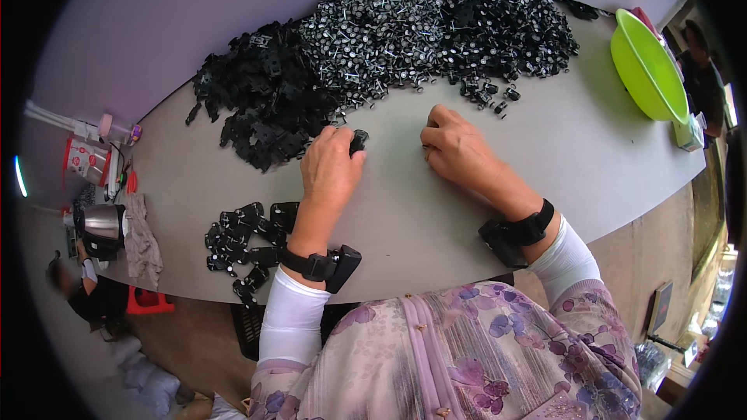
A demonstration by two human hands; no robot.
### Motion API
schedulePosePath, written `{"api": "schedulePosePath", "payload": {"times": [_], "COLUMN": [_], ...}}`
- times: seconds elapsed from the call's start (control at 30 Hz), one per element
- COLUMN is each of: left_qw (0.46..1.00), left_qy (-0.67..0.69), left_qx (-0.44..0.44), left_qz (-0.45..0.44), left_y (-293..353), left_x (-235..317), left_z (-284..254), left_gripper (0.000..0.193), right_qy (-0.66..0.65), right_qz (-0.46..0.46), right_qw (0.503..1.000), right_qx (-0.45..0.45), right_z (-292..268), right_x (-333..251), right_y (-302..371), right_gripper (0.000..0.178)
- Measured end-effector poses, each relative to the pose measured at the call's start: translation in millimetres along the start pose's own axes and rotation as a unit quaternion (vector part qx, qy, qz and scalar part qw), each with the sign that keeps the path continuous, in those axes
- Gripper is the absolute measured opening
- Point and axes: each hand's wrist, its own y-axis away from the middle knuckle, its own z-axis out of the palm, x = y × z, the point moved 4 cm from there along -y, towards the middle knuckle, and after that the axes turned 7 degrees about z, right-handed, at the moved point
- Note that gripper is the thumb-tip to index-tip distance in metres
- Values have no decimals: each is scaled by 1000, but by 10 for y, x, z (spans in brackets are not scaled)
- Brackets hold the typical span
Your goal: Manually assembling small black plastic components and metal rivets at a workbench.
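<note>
My left hand (pixel 331 163) grips a small black plastic part (pixel 359 141) at the edge of a big heap of black plastic pieces (pixel 264 97) on the grey table (pixel 560 155). My right hand (pixel 455 148) rests on the table with its fingers curled under; whether it holds something small is hidden. Behind both hands lies a wide pile of small black and silver parts (pixel 436 27). Both wrists wear black strapped devices.
A small group of black parts (pixel 245 237) lies near my left forearm. A green bowl (pixel 646 66) sits at the table's right end. A metal kettle (pixel 101 225), cloth (pixel 142 237) and bottles stand at the left end. Another person sits low at the left.
</note>
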Motion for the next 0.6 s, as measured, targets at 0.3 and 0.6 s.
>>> {"api": "schedulePosePath", "payload": {"times": [0.3,0.6], "left_qw": [986,954], "left_qy": [94,290], "left_qx": [39,71], "left_qz": [132,35], "left_y": [40,134], "left_x": [307,185], "left_z": [138,139], "left_gripper": [31,31], "right_qy": [5,-156], "right_qz": [11,-49], "right_qw": [999,986], "right_qx": [-40,12], "right_z": [-118,-256], "right_x": [-62,-187], "right_y": [16,13], "right_gripper": [5,16]}}
